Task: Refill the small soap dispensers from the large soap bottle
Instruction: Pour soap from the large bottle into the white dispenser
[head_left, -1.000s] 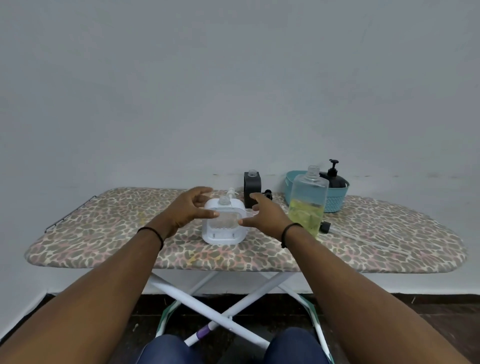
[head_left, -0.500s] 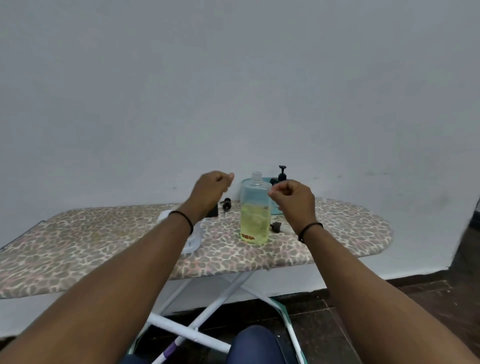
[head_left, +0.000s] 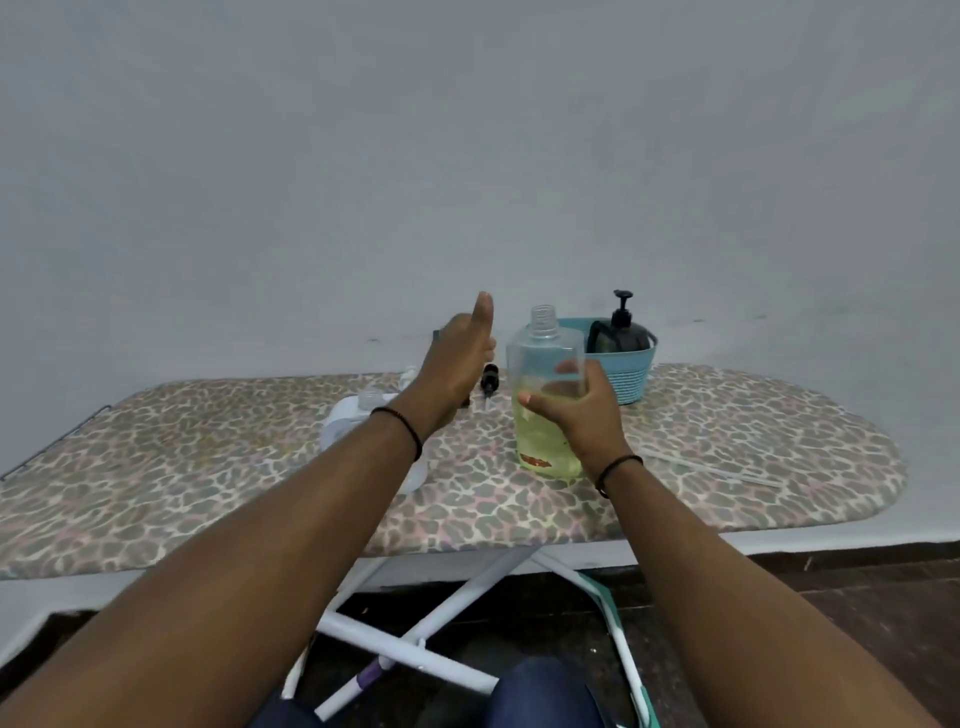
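Leopard-print ironing board cover (head_left: 727, 447) in tan, grey and pink, clear large soap bottle (head_left: 543, 364) half full of yellow-green liquid, teal basket (head_left: 631, 371), black pump dispenser (head_left: 621, 332), white small dispenser (head_left: 348, 421), black wristbands, pale grey wall.

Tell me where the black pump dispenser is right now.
In the head view, the black pump dispenser stands in the teal basket at the board's far right, behind the large soap bottle.

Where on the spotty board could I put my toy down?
Bare cover lies at the ironing board left end, before the white dispenser, and along the near edge. It is crowded around the large bottle and blue basket.
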